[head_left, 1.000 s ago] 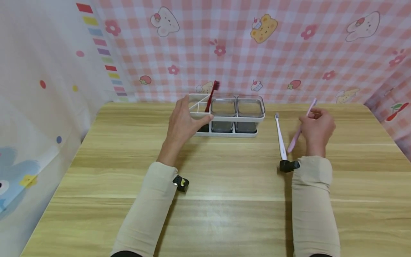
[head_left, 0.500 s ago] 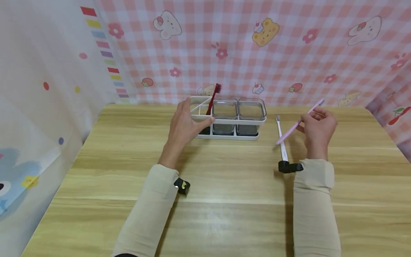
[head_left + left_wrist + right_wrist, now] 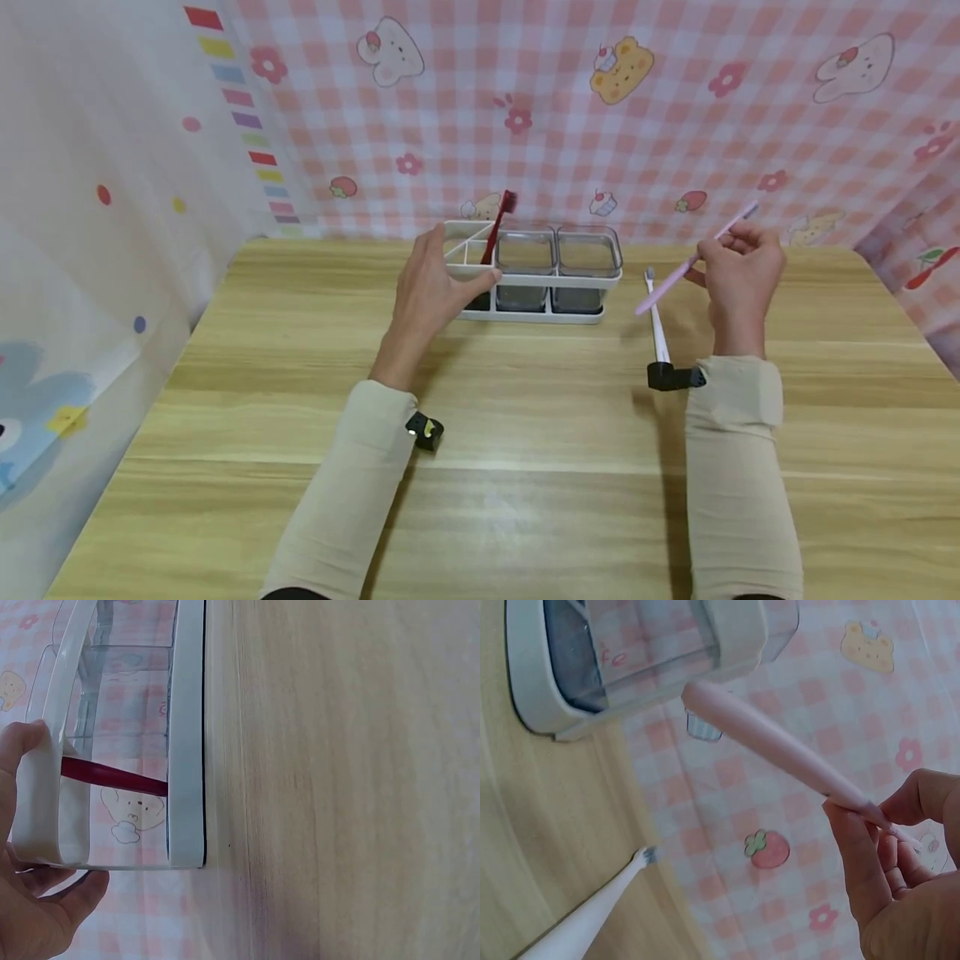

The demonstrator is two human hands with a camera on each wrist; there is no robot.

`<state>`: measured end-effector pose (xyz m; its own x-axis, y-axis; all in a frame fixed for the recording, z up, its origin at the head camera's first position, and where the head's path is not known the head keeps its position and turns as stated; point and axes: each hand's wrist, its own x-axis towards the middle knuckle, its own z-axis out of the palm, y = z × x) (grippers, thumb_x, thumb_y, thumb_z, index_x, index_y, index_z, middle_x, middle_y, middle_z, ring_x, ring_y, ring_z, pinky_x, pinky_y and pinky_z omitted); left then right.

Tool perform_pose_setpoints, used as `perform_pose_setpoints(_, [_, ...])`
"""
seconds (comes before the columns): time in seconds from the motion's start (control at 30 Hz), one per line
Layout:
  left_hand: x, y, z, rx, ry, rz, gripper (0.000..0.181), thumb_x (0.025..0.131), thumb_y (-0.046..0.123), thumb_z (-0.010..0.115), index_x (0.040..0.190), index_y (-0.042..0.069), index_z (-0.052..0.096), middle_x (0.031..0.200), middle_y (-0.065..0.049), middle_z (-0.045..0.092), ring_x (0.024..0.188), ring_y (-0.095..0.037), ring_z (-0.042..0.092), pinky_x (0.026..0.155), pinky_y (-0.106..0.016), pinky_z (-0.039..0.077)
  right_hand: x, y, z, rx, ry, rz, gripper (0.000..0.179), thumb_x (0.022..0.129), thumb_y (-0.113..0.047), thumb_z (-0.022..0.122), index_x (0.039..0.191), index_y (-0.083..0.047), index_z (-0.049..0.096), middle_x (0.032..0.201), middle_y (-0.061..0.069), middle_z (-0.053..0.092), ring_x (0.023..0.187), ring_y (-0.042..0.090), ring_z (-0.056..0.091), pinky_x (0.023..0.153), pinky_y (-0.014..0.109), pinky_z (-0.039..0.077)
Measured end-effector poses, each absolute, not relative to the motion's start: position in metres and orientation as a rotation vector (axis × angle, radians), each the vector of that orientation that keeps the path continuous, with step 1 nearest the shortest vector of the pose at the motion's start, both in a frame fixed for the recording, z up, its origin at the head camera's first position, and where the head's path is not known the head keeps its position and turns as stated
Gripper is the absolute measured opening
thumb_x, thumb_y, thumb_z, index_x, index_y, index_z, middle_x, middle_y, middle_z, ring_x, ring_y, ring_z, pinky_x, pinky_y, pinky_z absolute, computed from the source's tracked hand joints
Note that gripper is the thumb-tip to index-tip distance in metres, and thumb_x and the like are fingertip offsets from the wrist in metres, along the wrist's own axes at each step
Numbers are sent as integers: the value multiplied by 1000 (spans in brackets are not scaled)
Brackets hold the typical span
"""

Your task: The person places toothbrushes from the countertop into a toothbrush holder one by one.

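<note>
Left hand (image 3: 429, 287) is gripping the left end of the white plastic rectangular holder (image 3: 551, 317): thumb across the front of the upper band, other fingers around the end. On my left wrist feed the thumb pad sits on that band and the fingertips show past the end. Holder stands upright on the light wood-grain table (image 3: 525, 500), near the pink-and-white checked backdrop (image 3: 450, 100).

Right hand (image 3: 742, 275) is pinching the slim pale-pink toothbrush (image 3: 666, 287) between thumb and fingers, up toward the neck. I have it off the table, tilted, to the right of the holder: bristle end up and right, handle end down and left. Well apart from the holder on head cam.

Dark-red toothbrush (image 3: 495, 233) leans in the holder's divided left section, in the small compartment beside the left clear plastic square cup (image 3: 519, 297). Head end up, clear of the rim. Right clear plastic square cup (image 3: 576, 300) sits next to that one.

White toothbrush (image 3: 657, 333) lies on the table between holder and right hand, bristles toward the backdrop. Black wrist camera (image 3: 670, 377) hides its near end from me.
</note>
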<state>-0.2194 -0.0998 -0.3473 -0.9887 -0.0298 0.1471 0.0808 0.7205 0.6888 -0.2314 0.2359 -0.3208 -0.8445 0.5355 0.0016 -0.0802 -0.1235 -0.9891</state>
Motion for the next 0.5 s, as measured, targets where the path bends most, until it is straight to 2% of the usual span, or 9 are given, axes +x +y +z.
perform_pose_setpoints(0.5, [-221, -100, -348, -35, -2778, -1124, 108, 81, 60, 77, 161, 8, 25, 162, -13, 30, 143, -35, 37, 114, -53, 34, -241, 206, -300, -287, -1741, 2039, 31, 87, 11, 59, 109, -8, 49, 99, 7, 51, 74, 12, 56, 54, 25, 58])
